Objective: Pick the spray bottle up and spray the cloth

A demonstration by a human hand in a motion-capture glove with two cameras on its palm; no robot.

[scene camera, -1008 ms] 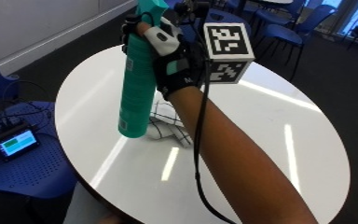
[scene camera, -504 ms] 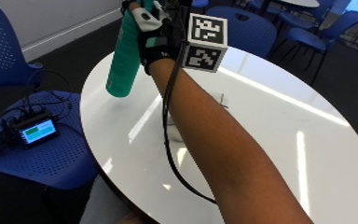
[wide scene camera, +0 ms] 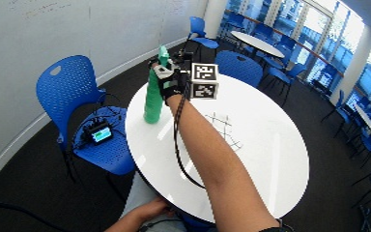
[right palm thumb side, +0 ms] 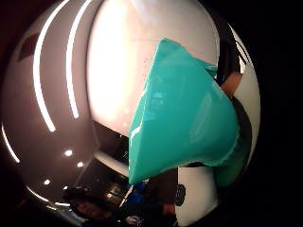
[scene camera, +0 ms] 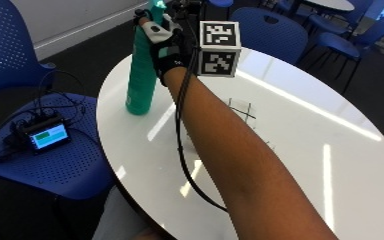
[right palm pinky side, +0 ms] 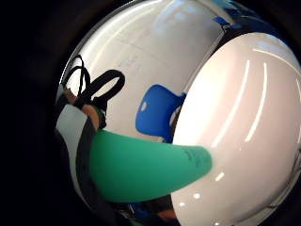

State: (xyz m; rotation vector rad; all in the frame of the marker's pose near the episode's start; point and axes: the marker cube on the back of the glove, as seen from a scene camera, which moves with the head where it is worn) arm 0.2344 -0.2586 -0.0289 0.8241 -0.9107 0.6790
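Gloved right hand (scene camera: 167, 46) grips the teal spray bottle (scene camera: 141, 75) near its top, above the far left edge of the white round table (scene camera: 292, 150).
Bottle hangs upright by the rim; a blue chair (scene camera: 19, 100) stands just beside that edge, bare tabletop stretching rightward.

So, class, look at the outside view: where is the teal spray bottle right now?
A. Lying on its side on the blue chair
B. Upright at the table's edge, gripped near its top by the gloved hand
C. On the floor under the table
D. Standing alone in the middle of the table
B: the bottle stands upright near the table edge, and the gloved hand grips it near its top.
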